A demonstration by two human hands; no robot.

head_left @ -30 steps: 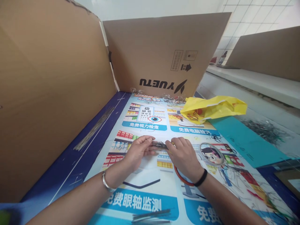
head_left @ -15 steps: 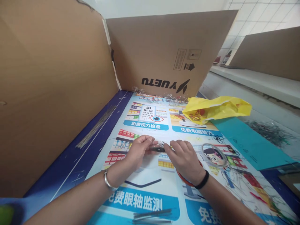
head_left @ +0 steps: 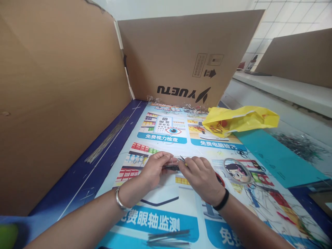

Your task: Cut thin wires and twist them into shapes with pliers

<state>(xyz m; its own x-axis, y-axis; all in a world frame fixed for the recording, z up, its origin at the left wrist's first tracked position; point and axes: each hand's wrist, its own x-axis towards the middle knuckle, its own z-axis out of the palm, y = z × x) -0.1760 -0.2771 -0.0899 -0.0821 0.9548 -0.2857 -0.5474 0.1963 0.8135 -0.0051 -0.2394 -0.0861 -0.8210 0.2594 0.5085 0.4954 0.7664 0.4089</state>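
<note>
My left hand [head_left: 155, 170] is closed in a pinch, with a thin pale wire [head_left: 172, 160] standing up at its fingertips. Directly opposite, my right hand [head_left: 201, 176] is wrapped around a pointed hand tool [head_left: 182, 158]; its dark tip pokes out above the index finger and a red handle shows behind the palm. A short dark bundle [head_left: 170, 167] spans the gap between the two hands, its ends hidden by fingers. Whether the bundle belongs to the tool, I cannot tell. Both hands are just above the printed sheet [head_left: 166, 188].
Long thin wires [head_left: 107, 140] lie at left, a short dark bunch [head_left: 168, 238] at the near edge. A yellow bag [head_left: 241, 119], a teal sheet [head_left: 275, 159], a round clear lens-like disc [head_left: 237, 172] and tangled wires [head_left: 301, 145] are at right. Cardboard panels [head_left: 181, 52] wall the back and left.
My right hand has shifted slightly left and turned, so more of the red handle shows behind the palm. My left hand has barely moved.
</note>
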